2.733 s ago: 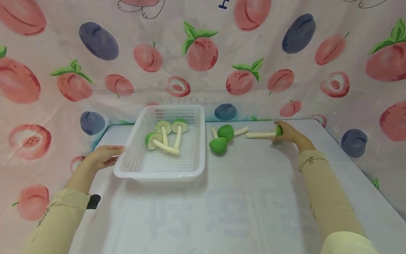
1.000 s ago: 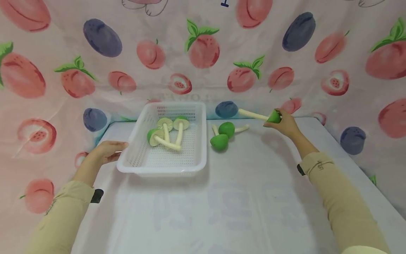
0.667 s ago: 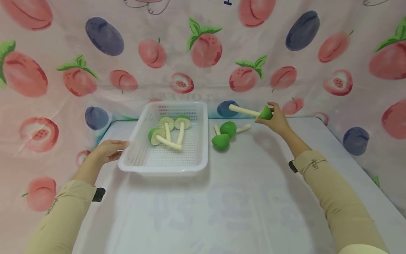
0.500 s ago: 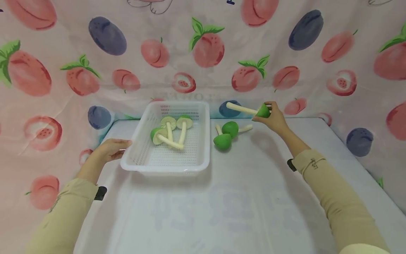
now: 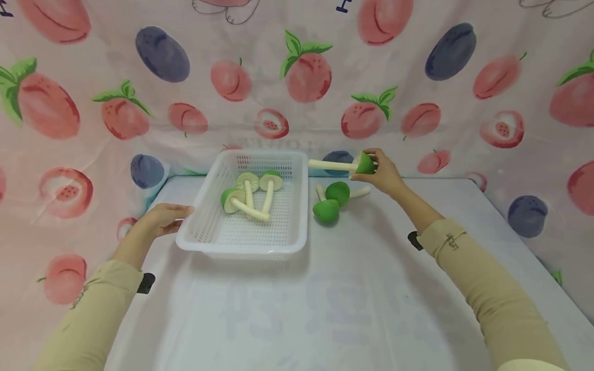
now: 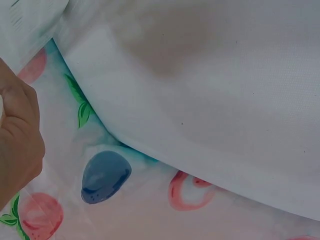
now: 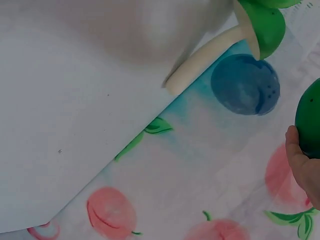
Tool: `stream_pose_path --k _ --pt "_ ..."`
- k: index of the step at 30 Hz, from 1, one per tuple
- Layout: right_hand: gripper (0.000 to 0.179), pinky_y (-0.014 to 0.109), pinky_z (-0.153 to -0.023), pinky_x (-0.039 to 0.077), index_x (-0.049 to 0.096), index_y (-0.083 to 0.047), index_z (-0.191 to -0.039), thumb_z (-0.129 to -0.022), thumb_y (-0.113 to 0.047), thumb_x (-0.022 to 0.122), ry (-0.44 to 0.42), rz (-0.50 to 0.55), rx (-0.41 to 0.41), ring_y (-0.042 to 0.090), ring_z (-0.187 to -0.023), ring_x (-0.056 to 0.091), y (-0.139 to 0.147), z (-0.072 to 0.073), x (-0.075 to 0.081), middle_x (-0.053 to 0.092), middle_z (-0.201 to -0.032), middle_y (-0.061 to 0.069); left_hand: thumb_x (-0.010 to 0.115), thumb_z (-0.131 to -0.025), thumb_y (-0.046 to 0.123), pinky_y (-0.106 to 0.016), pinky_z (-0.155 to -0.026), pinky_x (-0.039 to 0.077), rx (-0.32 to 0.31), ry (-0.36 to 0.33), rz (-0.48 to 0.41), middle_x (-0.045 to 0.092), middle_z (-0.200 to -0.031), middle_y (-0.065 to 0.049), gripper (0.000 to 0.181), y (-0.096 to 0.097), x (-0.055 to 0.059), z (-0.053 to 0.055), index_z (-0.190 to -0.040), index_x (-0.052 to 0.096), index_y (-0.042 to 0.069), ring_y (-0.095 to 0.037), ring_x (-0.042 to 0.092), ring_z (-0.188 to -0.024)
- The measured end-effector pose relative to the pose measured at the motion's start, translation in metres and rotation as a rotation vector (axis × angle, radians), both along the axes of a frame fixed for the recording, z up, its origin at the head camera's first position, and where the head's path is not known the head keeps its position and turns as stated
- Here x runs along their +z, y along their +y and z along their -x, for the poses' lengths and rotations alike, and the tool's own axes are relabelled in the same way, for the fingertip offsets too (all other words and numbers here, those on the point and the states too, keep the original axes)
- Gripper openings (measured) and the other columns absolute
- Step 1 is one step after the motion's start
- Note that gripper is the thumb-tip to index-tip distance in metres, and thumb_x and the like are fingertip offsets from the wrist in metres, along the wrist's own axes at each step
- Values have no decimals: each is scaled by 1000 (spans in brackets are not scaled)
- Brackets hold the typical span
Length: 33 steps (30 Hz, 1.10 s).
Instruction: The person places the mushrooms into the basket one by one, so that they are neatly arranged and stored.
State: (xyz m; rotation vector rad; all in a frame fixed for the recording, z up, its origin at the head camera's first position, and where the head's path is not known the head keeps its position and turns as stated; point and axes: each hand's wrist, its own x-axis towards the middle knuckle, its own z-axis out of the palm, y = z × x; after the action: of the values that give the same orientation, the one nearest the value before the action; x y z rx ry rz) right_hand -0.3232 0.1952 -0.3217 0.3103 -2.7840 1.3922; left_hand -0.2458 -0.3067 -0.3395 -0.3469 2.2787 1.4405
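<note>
In the head view my right hand (image 5: pixel 382 172) grips a toy mushroom (image 5: pixel 331 165) by its green cap, raised above the table. Its pale stem points left, with the tip at the basket's right rim in this view. The right wrist view shows the fingers (image 7: pixel 300 162) against the green cap (image 7: pixel 310 120). My left hand (image 5: pixel 162 219) holds the left rim of a white plastic basket (image 5: pixel 241 248). Several green-capped mushrooms (image 5: pixel 270 180) lie inside it. Two more mushrooms (image 5: pixel 327 211) lie together on the table just right of the basket, below the raised one.
The white-covered table (image 5: pixel 352 299) ends at the back against a fruit-printed cloth (image 5: pixel 287 118), which hangs behind it and along the sides. Dark wrist devices (image 5: pixel 146 283) show at both sleeves.
My right hand has lifted the mushroom off the table's right side and carried it left towards the basket. The left hand stays at the basket rim. The whole view has shifted slightly.
</note>
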Motion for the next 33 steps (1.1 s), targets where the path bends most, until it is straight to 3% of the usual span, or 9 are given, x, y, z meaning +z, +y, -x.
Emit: stream_pose_path --k 20,33 --pt "71 47 -102 43 38 -4 -140 -81 -17 75 34 -62 100 38 -123 46 -36 -6 12 42 -140 21 52 -96 27 -15 -65 52 -9 3 -4 54 -73 15 66 1 3 1 -142 23 -12 2 56 -68" --pt "74 43 -97 47 41 -4 -139 -78 -20 78 80 -173 256 34 -119 49 -76 -1 15 48 -136 18 52 -96 27 -14 -66 52 -11 0 -2 54 -76 15 66 1 1 0 -143 24 -10 2 56 -69"
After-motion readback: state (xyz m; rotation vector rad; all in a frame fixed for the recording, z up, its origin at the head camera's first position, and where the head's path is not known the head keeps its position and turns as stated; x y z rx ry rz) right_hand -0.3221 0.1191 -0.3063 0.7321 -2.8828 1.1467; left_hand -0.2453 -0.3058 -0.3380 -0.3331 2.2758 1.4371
